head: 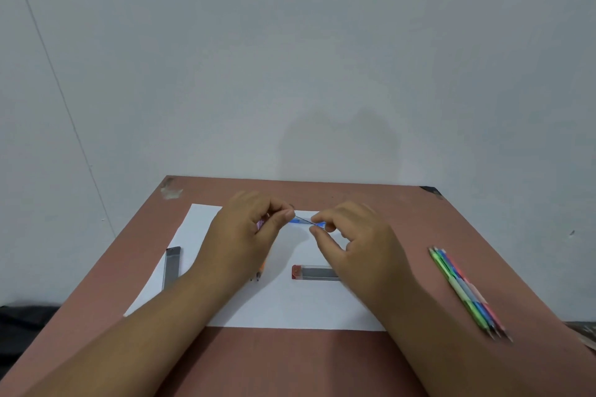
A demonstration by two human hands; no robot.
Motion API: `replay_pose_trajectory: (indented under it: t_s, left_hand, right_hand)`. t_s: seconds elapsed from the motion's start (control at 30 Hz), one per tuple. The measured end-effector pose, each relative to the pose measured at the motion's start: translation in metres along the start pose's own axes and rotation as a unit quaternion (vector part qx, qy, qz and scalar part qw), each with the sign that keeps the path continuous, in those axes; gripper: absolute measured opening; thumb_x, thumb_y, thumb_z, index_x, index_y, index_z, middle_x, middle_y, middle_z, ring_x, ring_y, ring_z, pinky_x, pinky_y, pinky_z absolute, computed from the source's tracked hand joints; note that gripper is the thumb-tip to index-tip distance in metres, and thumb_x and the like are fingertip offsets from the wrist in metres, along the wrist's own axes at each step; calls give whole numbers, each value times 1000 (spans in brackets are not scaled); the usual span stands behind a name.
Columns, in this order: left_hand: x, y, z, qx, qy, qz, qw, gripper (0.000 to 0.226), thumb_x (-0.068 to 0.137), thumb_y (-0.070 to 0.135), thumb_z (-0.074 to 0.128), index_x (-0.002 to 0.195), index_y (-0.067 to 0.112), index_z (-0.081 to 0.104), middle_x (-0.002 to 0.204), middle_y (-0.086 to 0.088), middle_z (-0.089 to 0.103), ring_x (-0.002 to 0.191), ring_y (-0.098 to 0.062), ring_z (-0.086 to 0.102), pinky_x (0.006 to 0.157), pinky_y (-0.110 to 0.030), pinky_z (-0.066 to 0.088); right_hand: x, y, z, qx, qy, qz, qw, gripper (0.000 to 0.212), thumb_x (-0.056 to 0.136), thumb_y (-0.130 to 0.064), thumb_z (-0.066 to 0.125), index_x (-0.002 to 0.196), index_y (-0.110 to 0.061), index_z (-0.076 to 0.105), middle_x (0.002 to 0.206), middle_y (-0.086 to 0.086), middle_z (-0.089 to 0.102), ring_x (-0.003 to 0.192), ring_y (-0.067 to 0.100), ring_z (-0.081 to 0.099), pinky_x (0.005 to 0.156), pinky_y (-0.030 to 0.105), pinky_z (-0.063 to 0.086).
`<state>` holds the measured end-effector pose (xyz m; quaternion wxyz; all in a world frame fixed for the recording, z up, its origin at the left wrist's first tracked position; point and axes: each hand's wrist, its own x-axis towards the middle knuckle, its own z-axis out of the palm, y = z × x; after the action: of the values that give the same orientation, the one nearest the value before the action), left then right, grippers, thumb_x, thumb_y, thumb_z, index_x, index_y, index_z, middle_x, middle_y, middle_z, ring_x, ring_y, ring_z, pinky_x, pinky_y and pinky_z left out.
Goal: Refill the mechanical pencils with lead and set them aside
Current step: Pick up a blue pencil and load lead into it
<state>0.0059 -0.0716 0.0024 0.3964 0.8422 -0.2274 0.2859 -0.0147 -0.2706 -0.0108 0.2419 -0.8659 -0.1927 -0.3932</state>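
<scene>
Your left hand (248, 229) and right hand (351, 235) are pinching one lead (303, 220); two lead cases (317, 273) and three pencils (464, 290) are lying nearby.

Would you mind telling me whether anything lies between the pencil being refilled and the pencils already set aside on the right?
Only the person's own right hand and forearm lie between the held pencil and the set-aside pencils; the brown table there is otherwise bare.

A white sheet of paper (283, 306) is laid on the reddish-brown bench (290, 361); three mechanical pencils (466, 290) are set together on its right side, beside the paper.
</scene>
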Motion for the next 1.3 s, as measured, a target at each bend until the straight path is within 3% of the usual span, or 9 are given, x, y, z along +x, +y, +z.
replay_pose_trajectory:
  t_s: [0.13,0.27,0.37,0.47,0.6,0.73,0.83,1.13,1.3]
  left_hand:
    - [-1,0,2,2,6,28,1000,10,91,31,65,83,29,71,98,30,62,89,1,53,76,-4,34]
    - [-2,-1,3,1,9,42,999,10,91,33,66,84,29,72,82,29,63,84,4,53,75,-4,34]
    - [-3,2,3,-23,12,26,999,26,94,47,55,95,29,74,85,22,66,82,3,55,73,-6,36]
    - [0,4,1,-39,4,-11,999,21,96,48,55,110,38,67,90,22,63,84,1,57,72,-7,38]
    - [15,3,2,56,-101,-64,991,17,98,41,59,114,40,64,103,26,60,99,2,53,81,-14,42]
    - [33,7,11,169,-217,-85,958,32,99,35,60,131,35,58,131,14,60,117,-11,54,98,-31,46]
    - [47,11,22,210,-262,-78,939,40,101,28,56,141,32,51,144,8,52,127,-16,52,103,-31,44]
    - [62,-1,48,272,-289,-41,917,28,97,42,58,122,36,69,128,11,61,121,-16,50,90,-32,44]
    - [60,-11,51,270,-239,-10,933,18,99,27,57,107,27,73,108,6,66,104,-17,52,78,-32,47]
  right_hand:
    - [0,0,0,-5,12,-9,1000,6,90,-18,69,86,-20,73,80,-9,63,76,14,55,73,21,42]
    - [1,-2,-1,-7,11,-5,1000,10,88,-15,65,81,-19,71,78,-7,63,74,15,54,72,21,42]
    - [1,-1,-1,-10,2,7,1000,10,88,-15,64,80,-20,69,78,-8,63,73,13,53,71,18,40]
    - [1,3,-4,-7,-1,51,999,10,87,-15,66,81,-23,67,77,-12,62,73,9,53,67,16,38]
    - [2,8,-7,3,9,115,993,11,88,-19,69,81,-27,65,75,-15,62,71,9,57,60,22,45]
    - [2,8,-9,23,32,164,986,9,88,-23,69,83,-29,66,73,-14,63,69,9,61,57,33,53]
    - [1,9,-9,35,38,180,982,8,88,-26,68,84,-31,65,74,-15,65,70,7,63,59,35,56]
    - [1,8,-10,50,62,186,979,7,86,-28,66,85,-33,61,73,-14,65,71,8,63,58,37,55]
    - [3,8,-12,47,89,163,982,8,88,-22,67,84,-29,65,72,-12,63,68,9,62,56,38,54]
